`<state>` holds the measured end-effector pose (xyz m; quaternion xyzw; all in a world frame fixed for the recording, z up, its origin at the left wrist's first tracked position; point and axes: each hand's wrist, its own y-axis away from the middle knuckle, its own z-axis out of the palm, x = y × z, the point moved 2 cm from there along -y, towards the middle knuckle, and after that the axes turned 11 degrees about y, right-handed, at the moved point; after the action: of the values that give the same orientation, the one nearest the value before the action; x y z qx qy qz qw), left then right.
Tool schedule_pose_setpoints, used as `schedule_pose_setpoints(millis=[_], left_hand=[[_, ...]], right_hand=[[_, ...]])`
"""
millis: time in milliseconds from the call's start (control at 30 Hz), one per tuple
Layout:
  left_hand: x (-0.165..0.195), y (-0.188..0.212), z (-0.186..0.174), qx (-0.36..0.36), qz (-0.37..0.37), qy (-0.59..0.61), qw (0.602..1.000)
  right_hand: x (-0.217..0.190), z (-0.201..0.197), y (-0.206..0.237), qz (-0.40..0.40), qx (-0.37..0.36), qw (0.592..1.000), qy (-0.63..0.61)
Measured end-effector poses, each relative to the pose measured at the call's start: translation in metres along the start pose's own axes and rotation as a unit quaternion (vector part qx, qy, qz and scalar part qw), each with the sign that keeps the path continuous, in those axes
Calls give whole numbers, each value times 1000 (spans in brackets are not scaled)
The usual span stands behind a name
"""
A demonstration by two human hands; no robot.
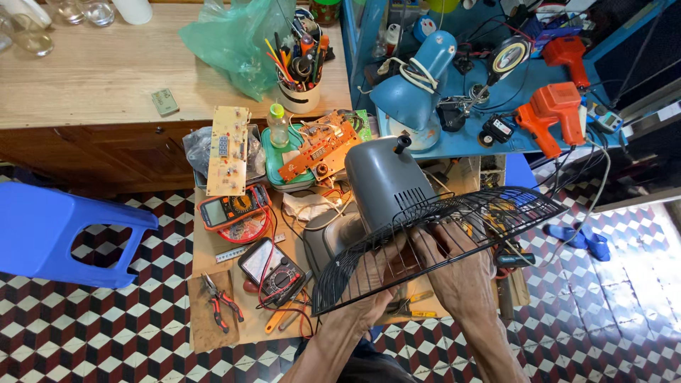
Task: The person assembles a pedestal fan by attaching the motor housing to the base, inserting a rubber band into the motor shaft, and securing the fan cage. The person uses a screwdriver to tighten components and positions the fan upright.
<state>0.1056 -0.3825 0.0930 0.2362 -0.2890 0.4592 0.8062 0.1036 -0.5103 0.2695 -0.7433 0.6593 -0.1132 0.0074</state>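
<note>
fan grille [496, 213] over both hands [383, 273], grips seemingly closed, fingers half hidden

Your view is evenly lit by soft daylight, bright enough to read small parts across the tabletop [213, 255]. The strongest light enters from your right, where the tiled floor [638, 284] washes out to near white. Shadows are soft and short, pooling under the blue stool [57, 227]. Focus holds sharp at centre. Wide-angle distortion bends the wooden counter [92, 78] and the far edges. The green plastic bag [234, 39] shows mild sheen only.
</note>
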Motion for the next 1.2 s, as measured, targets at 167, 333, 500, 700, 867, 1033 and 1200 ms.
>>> schedule_pose_setpoints(millis=[167,333,500,700,867,1033,1200], left_hand=[[-47,-9,-28,68,-28,172,982],[-34,-13,-14,127,-29,374,918],[40,-4,32,190,-118,144,964],[89,0,63,120,-82,130,981],[131,42,73,97,-181,-73,976],[254,115,76,-218,-32,-187,957],[309,58,69,93,198,-264,940]], right_hand=[[3,7,0,-14,26,1000,-11],[2,6,-2,-53,86,995,17],[3,3,-7,181,-47,939,-289],[-7,-6,-11,226,-58,923,-306],[-14,3,-17,271,-84,898,-337],[-16,7,-19,243,-74,892,-373],[-20,6,-11,236,-91,872,-418]])
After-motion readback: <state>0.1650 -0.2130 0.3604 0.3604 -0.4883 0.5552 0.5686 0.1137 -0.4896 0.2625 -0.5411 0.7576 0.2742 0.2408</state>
